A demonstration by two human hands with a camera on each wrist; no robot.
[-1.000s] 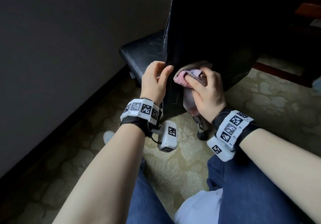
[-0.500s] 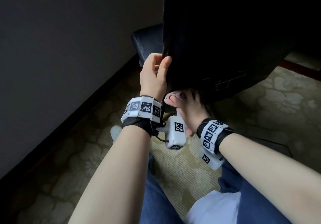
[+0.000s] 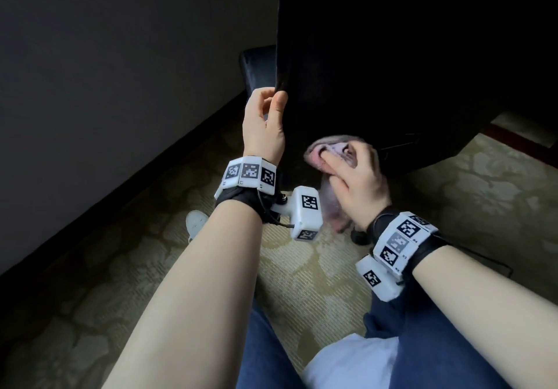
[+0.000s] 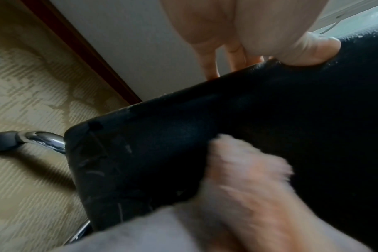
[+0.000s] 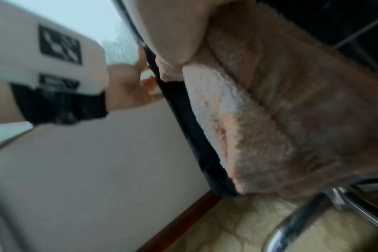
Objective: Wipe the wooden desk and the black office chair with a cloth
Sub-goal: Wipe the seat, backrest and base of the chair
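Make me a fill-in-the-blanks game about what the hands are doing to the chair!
1. The right hand presses a pink ____ on the chair.
2. The left hand grips the chair's ____ edge.
3. The chair is coloured ____.
4. Under the chair, the floor is covered in patterned ____.

Missing words: cloth; side; black; carpet

Between frames, the right hand (image 3: 356, 183) carried the pink cloth (image 3: 329, 159) from under the lower edge of the black office chair (image 3: 392, 71) back onto its backrest, toward 1 o'clock; more cloth became exposed, blurred in both wrist views.
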